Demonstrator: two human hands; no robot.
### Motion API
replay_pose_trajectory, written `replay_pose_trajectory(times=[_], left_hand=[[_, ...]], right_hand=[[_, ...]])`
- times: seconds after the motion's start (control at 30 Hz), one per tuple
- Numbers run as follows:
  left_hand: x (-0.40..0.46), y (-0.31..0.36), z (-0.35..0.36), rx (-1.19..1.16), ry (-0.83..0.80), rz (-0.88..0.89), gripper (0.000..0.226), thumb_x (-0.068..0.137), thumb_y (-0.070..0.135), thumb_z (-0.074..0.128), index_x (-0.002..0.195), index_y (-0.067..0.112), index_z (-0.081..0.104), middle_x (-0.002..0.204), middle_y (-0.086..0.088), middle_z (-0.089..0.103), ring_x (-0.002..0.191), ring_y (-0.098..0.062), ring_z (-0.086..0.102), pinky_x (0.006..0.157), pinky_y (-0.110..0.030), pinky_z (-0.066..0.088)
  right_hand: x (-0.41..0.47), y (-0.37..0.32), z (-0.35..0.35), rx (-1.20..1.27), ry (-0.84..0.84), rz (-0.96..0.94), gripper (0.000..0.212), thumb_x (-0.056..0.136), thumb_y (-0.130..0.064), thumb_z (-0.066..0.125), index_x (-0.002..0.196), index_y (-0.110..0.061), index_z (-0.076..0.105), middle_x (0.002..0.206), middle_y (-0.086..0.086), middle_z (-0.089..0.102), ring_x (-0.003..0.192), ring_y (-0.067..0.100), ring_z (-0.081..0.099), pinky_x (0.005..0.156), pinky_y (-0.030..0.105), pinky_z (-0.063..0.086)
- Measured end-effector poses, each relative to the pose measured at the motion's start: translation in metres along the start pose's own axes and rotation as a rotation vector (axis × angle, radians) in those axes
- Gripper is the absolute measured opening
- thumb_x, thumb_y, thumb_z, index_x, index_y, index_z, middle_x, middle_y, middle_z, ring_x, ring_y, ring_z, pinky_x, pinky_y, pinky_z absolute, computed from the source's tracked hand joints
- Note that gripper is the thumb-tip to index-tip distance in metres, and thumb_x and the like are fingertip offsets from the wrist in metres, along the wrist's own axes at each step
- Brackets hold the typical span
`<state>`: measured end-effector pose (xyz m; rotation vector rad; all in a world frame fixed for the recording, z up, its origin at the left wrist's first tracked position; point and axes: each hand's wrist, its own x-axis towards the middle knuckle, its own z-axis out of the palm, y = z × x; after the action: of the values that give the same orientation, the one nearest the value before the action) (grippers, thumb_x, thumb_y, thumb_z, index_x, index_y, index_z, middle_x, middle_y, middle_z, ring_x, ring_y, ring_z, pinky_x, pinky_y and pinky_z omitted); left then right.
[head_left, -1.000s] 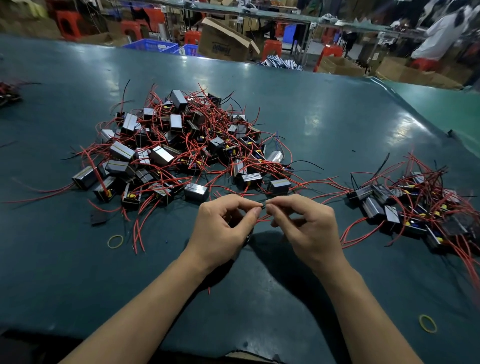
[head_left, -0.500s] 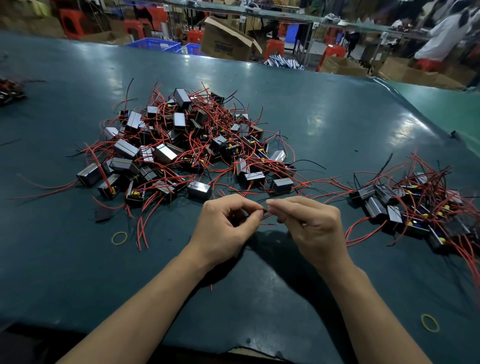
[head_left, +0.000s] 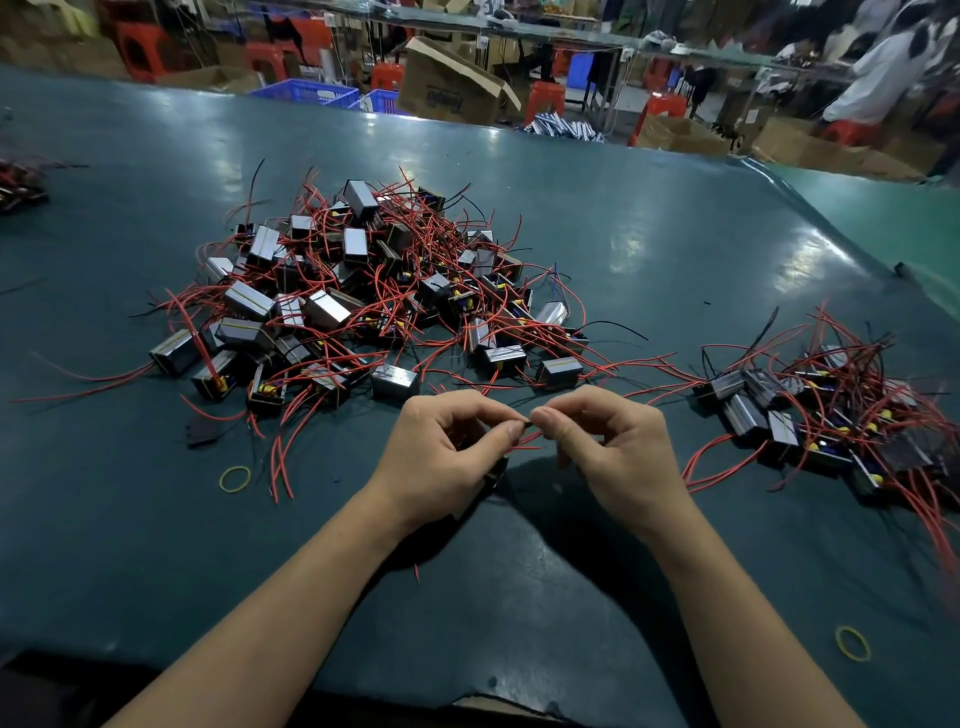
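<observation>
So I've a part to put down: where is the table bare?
Bare table lies left of the left hand, below the rubber band; also well beyond the right hand, between the big pile and the right pile. Crowded: red wires just past the fingers.

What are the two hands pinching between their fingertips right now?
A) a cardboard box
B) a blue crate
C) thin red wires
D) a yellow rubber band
C: the left hand and right hand meet fingertip to fingertip on the thin red wires, while the yellow rubber band lies apart, untouched, off to the left.
</observation>
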<state>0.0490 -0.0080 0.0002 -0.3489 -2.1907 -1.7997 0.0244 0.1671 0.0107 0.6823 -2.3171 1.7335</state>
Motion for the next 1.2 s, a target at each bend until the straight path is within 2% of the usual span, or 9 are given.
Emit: replay_pose_trajectory(times=[0.13, 0.33, 0.43, 0.53, 0.7, 0.83, 0.93, 1.07, 1.2], left_hand=[[-0.001, -0.003, 0.003, 0.049, 0.063, -0.034, 0.005, 0.086, 0.009, 0.072, 0.084, 0.013, 0.074, 0.062, -0.003, 0.067, 0.054, -0.024, 0.059, 0.052, -0.033, 0.048], [0.000, -0.004, 0.002, 0.058, 0.058, -0.055, 0.004, 0.086, 0.012, 0.072, 0.084, 0.015, 0.074, 0.060, -0.002, 0.064, 0.052, -0.014, 0.054, 0.050, -0.027, 0.044], [0.001, -0.002, 0.001, 0.056, 0.015, -0.033, 0.004, 0.085, 0.009, 0.073, 0.083, 0.011, 0.076, 0.068, -0.007, 0.068, 0.054, -0.024, 0.056, 0.050, -0.032, 0.042], [0.000, -0.001, 0.000, 0.049, -0.012, 0.012, 0.002, 0.083, 0.005, 0.074, 0.083, 0.006, 0.076, 0.073, -0.010, 0.069, 0.063, -0.037, 0.059, 0.056, -0.041, 0.045], [0.000, -0.002, 0.000, 0.038, -0.041, 0.027, 0.005, 0.083, 0.003, 0.073, 0.083, 0.007, 0.075, 0.074, -0.008, 0.069, 0.065, -0.035, 0.061, 0.059, -0.039, 0.047], [0.000, -0.004, 0.000, 0.101, 0.002, 0.034, 0.007, 0.082, 0.005, 0.075, 0.082, 0.012, 0.076, 0.075, -0.003, 0.070, 0.067, -0.025, 0.064, 0.061, -0.036, 0.050], [0.001, -0.006, 0.000, 0.165, 0.016, 0.072, 0.006, 0.082, 0.007, 0.075, 0.083, 0.013, 0.076, 0.076, 0.002, 0.069, 0.069, -0.010, 0.063, 0.064, -0.021, 0.047], [0.002, -0.007, 0.000, 0.238, 0.024, 0.118, 0.006, 0.082, 0.008, 0.074, 0.085, 0.013, 0.077, 0.076, 0.004, 0.069, 0.070, -0.010, 0.063, 0.064, -0.018, 0.047], [0.003, -0.008, -0.002, 0.194, 0.064, 0.034, 0.007, 0.084, 0.010, 0.074, 0.084, 0.017, 0.077, 0.075, 0.009, 0.069, 0.061, 0.000, 0.059, 0.059, -0.010, 0.041]], right_hand=[[-0.001, 0.001, 0.005, -0.164, 0.081, -0.078, 0.009, 0.084, -0.020, 0.074, 0.083, -0.011, 0.072, 0.070, -0.007, 0.065, 0.058, 0.013, 0.060, 0.055, 0.030, 0.050], [-0.002, 0.002, 0.008, -0.237, 0.152, -0.260, 0.004, 0.083, -0.007, 0.076, 0.081, -0.004, 0.073, 0.076, 0.002, 0.067, 0.062, 0.012, 0.060, 0.057, 0.021, 0.048], [0.000, 0.006, 0.008, -0.304, 0.153, -0.407, 0.004, 0.081, -0.002, 0.076, 0.084, 0.000, 0.075, 0.078, 0.006, 0.066, 0.065, 0.011, 0.058, 0.061, 0.015, 0.044], [0.002, 0.006, 0.007, -0.156, 0.091, -0.285, 0.009, 0.080, -0.011, 0.076, 0.086, -0.004, 0.077, 0.079, 0.006, 0.068, 0.066, 0.015, 0.063, 0.059, 0.027, 0.051], [0.005, 0.004, 0.003, 0.055, -0.042, 0.098, 0.008, 0.078, -0.027, 0.071, 0.075, -0.021, 0.069, 0.054, -0.010, 0.062, 0.042, 0.002, 0.052, 0.044, 0.010, 0.038], [0.001, 0.007, 0.007, -0.169, 0.025, 0.023, 0.017, 0.085, -0.026, 0.072, 0.070, -0.024, 0.063, 0.053, -0.013, 0.057, 0.048, 0.004, 0.051, 0.051, 0.016, 0.039], [0.001, 0.007, 0.012, -0.275, 0.112, -0.006, 0.026, 0.087, -0.027, 0.072, 0.066, -0.013, 0.064, 0.052, -0.008, 0.054, 0.049, 0.006, 0.047, 0.050, 0.016, 0.035], [-0.001, 0.005, 0.022, -0.428, 0.192, -0.087, 0.028, 0.087, -0.020, 0.072, 0.064, -0.007, 0.063, 0.055, -0.001, 0.057, 0.050, 0.012, 0.049, 0.052, 0.029, 0.040], [-0.005, 0.004, 0.010, -0.447, 0.141, -0.235, 0.011, 0.086, -0.017, 0.073, 0.082, -0.007, 0.072, 0.073, 0.000, 0.065, 0.060, 0.006, 0.051, 0.059, 0.017, 0.041]])
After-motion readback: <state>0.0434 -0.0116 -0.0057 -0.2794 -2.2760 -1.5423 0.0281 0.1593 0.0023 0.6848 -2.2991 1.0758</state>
